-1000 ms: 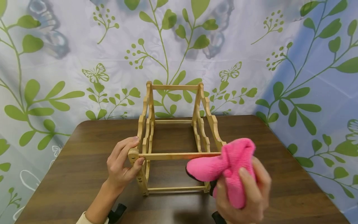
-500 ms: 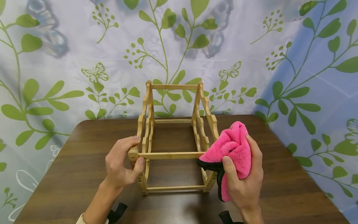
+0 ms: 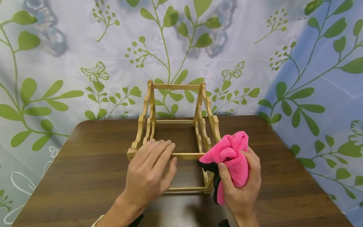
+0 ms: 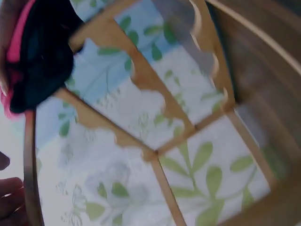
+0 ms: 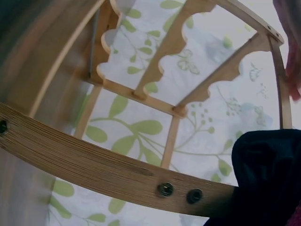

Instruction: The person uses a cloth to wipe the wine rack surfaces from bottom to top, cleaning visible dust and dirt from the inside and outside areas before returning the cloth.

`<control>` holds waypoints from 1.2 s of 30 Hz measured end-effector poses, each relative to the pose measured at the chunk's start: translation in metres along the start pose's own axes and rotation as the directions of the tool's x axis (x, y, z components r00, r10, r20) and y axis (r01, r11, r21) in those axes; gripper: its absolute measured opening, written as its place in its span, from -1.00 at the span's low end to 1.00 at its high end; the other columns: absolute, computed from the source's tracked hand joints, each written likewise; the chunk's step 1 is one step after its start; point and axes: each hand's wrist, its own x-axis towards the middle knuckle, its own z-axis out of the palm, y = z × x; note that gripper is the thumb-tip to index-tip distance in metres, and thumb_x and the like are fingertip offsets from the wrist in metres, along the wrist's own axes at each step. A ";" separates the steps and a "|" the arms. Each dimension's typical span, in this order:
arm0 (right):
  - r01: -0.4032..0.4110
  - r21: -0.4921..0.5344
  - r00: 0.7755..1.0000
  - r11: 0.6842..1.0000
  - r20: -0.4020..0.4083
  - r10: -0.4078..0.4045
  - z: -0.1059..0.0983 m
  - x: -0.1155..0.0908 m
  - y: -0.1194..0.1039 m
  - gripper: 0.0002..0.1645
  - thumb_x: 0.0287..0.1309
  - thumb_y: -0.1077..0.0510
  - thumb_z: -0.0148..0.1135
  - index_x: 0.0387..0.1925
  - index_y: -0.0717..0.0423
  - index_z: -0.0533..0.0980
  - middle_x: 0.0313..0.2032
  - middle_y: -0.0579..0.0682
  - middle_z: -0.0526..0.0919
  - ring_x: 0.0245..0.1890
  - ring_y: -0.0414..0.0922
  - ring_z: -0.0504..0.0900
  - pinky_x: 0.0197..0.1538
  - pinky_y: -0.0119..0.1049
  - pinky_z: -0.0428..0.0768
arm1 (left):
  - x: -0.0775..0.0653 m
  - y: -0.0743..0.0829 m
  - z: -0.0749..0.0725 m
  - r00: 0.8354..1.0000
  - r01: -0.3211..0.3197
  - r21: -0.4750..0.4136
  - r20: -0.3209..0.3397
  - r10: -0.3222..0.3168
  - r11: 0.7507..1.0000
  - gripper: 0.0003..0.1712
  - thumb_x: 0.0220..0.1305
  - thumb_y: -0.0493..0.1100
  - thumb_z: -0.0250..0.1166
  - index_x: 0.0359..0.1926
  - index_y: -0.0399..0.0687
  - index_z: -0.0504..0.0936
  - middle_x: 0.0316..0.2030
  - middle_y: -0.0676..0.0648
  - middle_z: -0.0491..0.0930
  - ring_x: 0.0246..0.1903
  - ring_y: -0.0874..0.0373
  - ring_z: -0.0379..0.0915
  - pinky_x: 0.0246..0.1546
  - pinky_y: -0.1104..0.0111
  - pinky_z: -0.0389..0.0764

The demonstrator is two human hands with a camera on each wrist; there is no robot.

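Observation:
A light wooden rack [image 3: 187, 156] with wavy, notched side rails stands on the table, its front crossbar toward me. My right hand [image 3: 241, 192] grips a bunched pink cloth [image 3: 236, 157] with a black edge, held against the right end of that crossbar. The cloth's black side [image 4: 44, 61] shows in the left wrist view, and it covers the rack's front right corner in the head view. Over the left part of the crossbar is my left hand [image 3: 148, 171], its fingers fairly straight and holding nothing. Whether it touches the bar I cannot tell.
The brown wooden table [image 3: 85, 164] extends around the rack. Behind it hangs a curtain [image 3: 113, 63] printed with green leaves and butterflies. A black strap-like piece [image 3: 224, 223] shows at the bottom edge. Bolt heads [image 5: 165, 189] sit in the rack's side piece.
My left hand has let go of the rack's front left corner and moved right over the crossbar. The right hand first drew the cloth to the bar's right end, then shifted slightly left.

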 end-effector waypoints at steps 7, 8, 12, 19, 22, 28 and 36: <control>-0.049 0.000 0.998 0.999 -0.046 0.049 0.000 -0.013 0.002 -0.47 -0.14 0.45 0.38 -0.11 0.58 0.36 -0.01 0.26 0.50 -0.09 -0.02 0.51 -0.16 -0.42 0.52 | -0.007 0.010 0.008 0.977 0.096 -0.090 0.198 -0.077 0.991 -0.63 0.50 -0.06 0.07 -0.20 -0.22 0.70 -0.36 -0.05 0.59 -0.39 0.03 0.47 -0.33 0.24 0.48; -0.058 0.001 0.998 0.998 -0.036 0.058 0.000 -0.015 0.002 -0.47 -0.16 0.47 0.38 -0.12 0.58 0.36 -0.01 0.26 0.49 -0.08 -0.02 0.51 -0.15 -0.41 0.52 | -0.007 0.009 0.009 0.980 0.103 -0.094 0.182 -0.085 0.990 -0.65 0.50 -0.07 0.09 -0.23 -0.21 0.70 -0.38 -0.04 0.59 -0.40 0.03 0.47 -0.35 0.24 0.47; -0.088 -0.036 0.996 0.995 0.022 0.089 0.000 -0.024 0.003 -0.46 -0.23 0.50 0.39 -0.14 0.56 0.36 -0.02 0.26 0.48 -0.04 -0.02 0.49 -0.13 -0.40 0.52 | -0.009 0.001 0.010 0.985 0.125 -0.114 0.131 -0.110 0.986 -0.69 0.49 -0.09 0.14 -0.30 -0.17 0.69 -0.41 -0.02 0.58 -0.43 0.06 0.46 -0.40 0.25 0.41; -0.176 -0.200 0.976 0.964 0.090 0.197 -0.002 -0.044 0.005 -0.45 -0.36 0.54 0.42 -0.19 0.46 0.41 -0.05 0.19 0.48 -0.04 -0.12 0.46 -0.13 -0.44 0.46 | -0.010 -0.005 0.009 0.979 0.170 -0.164 0.143 -0.147 0.972 -0.69 0.47 -0.07 0.16 -0.33 -0.15 0.70 -0.42 0.00 0.58 -0.42 0.08 0.47 -0.39 0.27 0.38; -0.216 -0.313 0.955 0.925 0.128 0.266 -0.004 -0.054 0.005 -0.44 -0.32 0.48 0.49 -0.18 0.37 0.43 -0.05 0.12 0.48 -0.09 -0.18 0.45 -0.18 -0.51 0.45 | -0.011 -0.007 0.008 0.973 0.196 -0.180 0.160 -0.168 0.964 -0.68 0.48 -0.06 0.15 -0.33 -0.15 0.70 -0.42 0.00 0.59 -0.41 0.08 0.48 -0.38 0.27 0.38; -0.281 -0.491 0.911 0.824 0.133 0.390 -0.006 -0.069 0.003 -0.43 -0.27 0.32 0.57 -0.20 0.23 0.41 -0.02 0.04 0.51 -0.13 -0.24 0.48 -0.27 -0.38 0.51 | -0.012 -0.007 0.008 0.968 0.209 -0.183 0.176 -0.177 0.960 -0.67 0.49 -0.06 0.13 -0.33 -0.15 0.69 -0.42 0.01 0.59 -0.42 0.09 0.47 -0.37 0.28 0.38; -0.326 -0.576 0.844 0.750 0.181 0.505 -0.009 -0.075 0.005 -0.39 -0.29 0.26 0.60 -0.25 0.14 0.35 -0.05 0.01 0.48 -0.30 -0.15 0.52 -0.42 -0.26 0.50 | -0.013 -0.007 0.008 0.970 0.208 -0.183 0.168 -0.178 0.961 -0.67 0.49 -0.06 0.13 -0.34 -0.14 0.69 -0.43 0.01 0.59 -0.43 0.10 0.47 -0.38 0.28 0.37</control>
